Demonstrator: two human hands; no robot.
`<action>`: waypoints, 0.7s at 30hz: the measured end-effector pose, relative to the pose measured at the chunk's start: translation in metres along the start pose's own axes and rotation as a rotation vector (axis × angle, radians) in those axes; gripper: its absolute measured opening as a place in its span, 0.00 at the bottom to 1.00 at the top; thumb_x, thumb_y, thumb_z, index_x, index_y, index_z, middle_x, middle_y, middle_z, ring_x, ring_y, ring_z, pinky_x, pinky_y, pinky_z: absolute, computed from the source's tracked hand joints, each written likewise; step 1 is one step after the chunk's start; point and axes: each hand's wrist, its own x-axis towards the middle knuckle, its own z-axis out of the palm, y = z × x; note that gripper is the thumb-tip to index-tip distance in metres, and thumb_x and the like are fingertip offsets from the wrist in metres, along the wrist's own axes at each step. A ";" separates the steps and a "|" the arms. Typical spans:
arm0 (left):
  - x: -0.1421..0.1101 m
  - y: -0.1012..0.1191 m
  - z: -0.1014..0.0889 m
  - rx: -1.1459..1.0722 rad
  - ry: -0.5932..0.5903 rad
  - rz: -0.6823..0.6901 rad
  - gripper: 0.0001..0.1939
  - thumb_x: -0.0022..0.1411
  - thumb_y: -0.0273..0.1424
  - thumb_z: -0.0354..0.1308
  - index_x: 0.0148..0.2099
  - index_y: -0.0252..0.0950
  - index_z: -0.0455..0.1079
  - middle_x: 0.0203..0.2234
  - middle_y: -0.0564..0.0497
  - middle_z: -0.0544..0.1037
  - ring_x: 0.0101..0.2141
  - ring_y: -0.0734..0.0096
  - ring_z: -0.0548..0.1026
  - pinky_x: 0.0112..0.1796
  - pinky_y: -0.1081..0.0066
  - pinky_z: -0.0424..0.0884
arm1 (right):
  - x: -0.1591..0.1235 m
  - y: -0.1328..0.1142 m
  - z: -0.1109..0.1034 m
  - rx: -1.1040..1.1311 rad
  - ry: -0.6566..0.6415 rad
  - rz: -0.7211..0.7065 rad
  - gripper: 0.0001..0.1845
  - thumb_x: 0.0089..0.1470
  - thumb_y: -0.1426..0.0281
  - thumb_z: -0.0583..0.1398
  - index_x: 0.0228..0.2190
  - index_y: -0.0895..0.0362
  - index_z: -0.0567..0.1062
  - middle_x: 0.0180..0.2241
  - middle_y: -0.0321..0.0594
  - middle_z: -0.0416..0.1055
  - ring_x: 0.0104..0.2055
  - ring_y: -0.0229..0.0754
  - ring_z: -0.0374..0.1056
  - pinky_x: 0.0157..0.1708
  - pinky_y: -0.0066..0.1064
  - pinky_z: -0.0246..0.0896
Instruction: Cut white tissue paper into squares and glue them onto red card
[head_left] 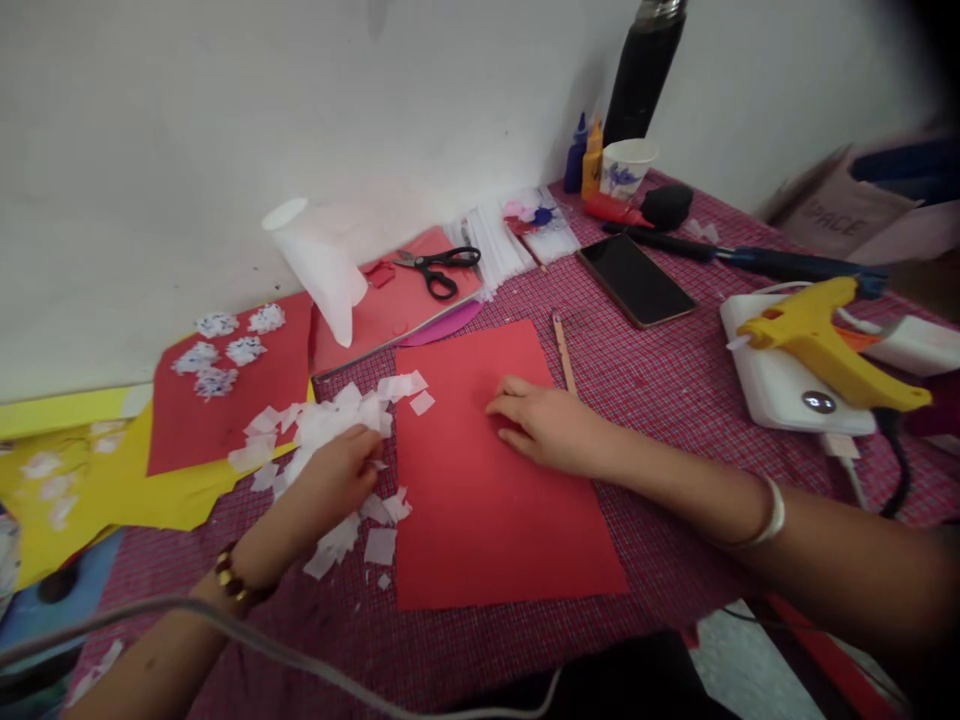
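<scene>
A sheet of red paper [495, 540] lies flat on the checked tablecloth in front of me. Over its upper right part rests my right hand [547, 428], fingers loosely bent and apart, holding nothing visible. To the left of the sheet, a heap of small white paper squares [381, 546] spreads over the cloth, a few overlapping the red edge. My left hand [346, 468] reaches into this heap with its fingers curled together; whatever is between the fingertips is hidden. A wooden stick [562, 350] lies just beyond my right hand.
Scissors [441, 268] and a white paper cone [319, 270] lie behind. Several crumpled white paper puffs [216, 324] sit on another red sheet at left. At right are a phone [637, 278] and a yellow glue gun [817, 325] on a white power bank [765, 385]. A cable [277, 648] crosses the foreground.
</scene>
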 end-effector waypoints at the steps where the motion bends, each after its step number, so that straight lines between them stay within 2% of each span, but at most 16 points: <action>1: -0.005 -0.008 -0.003 0.051 -0.024 -0.028 0.07 0.54 0.21 0.46 0.29 0.38 0.60 0.28 0.49 0.70 0.31 0.65 0.70 0.34 0.67 0.65 | 0.000 0.000 0.000 0.001 -0.001 0.006 0.09 0.59 0.73 0.57 0.40 0.58 0.76 0.41 0.44 0.68 0.36 0.42 0.68 0.39 0.33 0.60; 3: -0.015 -0.017 -0.013 0.148 -0.082 -0.060 0.07 0.57 0.22 0.46 0.30 0.37 0.63 0.30 0.47 0.72 0.33 0.62 0.72 0.36 0.65 0.66 | 0.001 0.000 0.001 0.002 -0.005 0.019 0.10 0.58 0.73 0.57 0.40 0.58 0.76 0.41 0.44 0.69 0.36 0.42 0.68 0.38 0.33 0.60; 5: -0.022 -0.016 -0.025 0.211 -0.092 -0.063 0.08 0.60 0.26 0.47 0.35 0.36 0.67 0.33 0.45 0.74 0.37 0.58 0.74 0.38 0.63 0.67 | 0.002 0.001 0.001 0.002 -0.005 0.027 0.10 0.58 0.74 0.57 0.41 0.58 0.76 0.41 0.45 0.69 0.36 0.42 0.69 0.38 0.34 0.60; 8: -0.020 -0.003 -0.044 0.224 0.030 -0.033 0.12 0.63 0.35 0.50 0.44 0.36 0.70 0.39 0.43 0.75 0.41 0.54 0.75 0.39 0.59 0.69 | 0.003 0.001 0.002 0.011 0.003 0.028 0.11 0.58 0.73 0.56 0.41 0.58 0.76 0.41 0.45 0.69 0.37 0.42 0.69 0.40 0.34 0.61; 10: -0.007 0.007 -0.051 0.191 0.126 0.030 0.14 0.63 0.37 0.51 0.46 0.36 0.70 0.41 0.42 0.76 0.42 0.53 0.75 0.41 0.58 0.70 | 0.003 0.001 0.002 0.010 -0.002 0.031 0.11 0.59 0.73 0.56 0.42 0.58 0.76 0.42 0.45 0.69 0.38 0.43 0.69 0.41 0.33 0.61; 12: 0.016 0.014 -0.050 0.128 0.231 0.156 0.16 0.62 0.35 0.53 0.50 0.35 0.69 0.46 0.41 0.75 0.48 0.52 0.72 0.49 0.56 0.68 | 0.004 0.001 0.002 0.003 -0.009 0.035 0.11 0.59 0.73 0.56 0.42 0.58 0.76 0.42 0.45 0.69 0.40 0.43 0.70 0.42 0.33 0.61; 14: 0.044 0.014 -0.043 0.059 0.263 0.284 0.22 0.59 0.33 0.56 0.55 0.35 0.67 0.52 0.40 0.72 0.54 0.53 0.68 0.54 0.57 0.64 | 0.004 0.001 0.001 0.002 -0.009 0.042 0.12 0.59 0.74 0.56 0.43 0.58 0.76 0.42 0.45 0.69 0.41 0.44 0.70 0.43 0.33 0.62; 16: 0.070 0.009 -0.033 0.027 0.269 0.326 0.26 0.56 0.33 0.58 0.57 0.33 0.65 0.54 0.38 0.69 0.57 0.51 0.65 0.57 0.55 0.62 | 0.005 0.001 0.001 0.007 -0.005 0.050 0.12 0.59 0.74 0.56 0.43 0.58 0.75 0.42 0.45 0.69 0.42 0.43 0.70 0.44 0.33 0.62; 19: 0.094 0.001 -0.023 -0.021 0.219 0.344 0.21 0.53 0.30 0.58 0.51 0.32 0.69 0.46 0.40 0.73 0.51 0.53 0.68 0.53 0.58 0.64 | 0.005 0.001 0.001 0.013 -0.004 0.053 0.12 0.58 0.74 0.56 0.43 0.58 0.75 0.42 0.45 0.70 0.41 0.43 0.70 0.44 0.34 0.62; 21: 0.100 -0.001 -0.021 -0.094 0.176 0.297 0.14 0.51 0.28 0.56 0.42 0.33 0.70 0.39 0.44 0.74 0.42 0.59 0.72 0.44 0.63 0.68 | 0.005 0.001 0.001 0.015 -0.003 0.042 0.12 0.59 0.74 0.56 0.43 0.58 0.75 0.42 0.44 0.70 0.41 0.43 0.70 0.44 0.34 0.62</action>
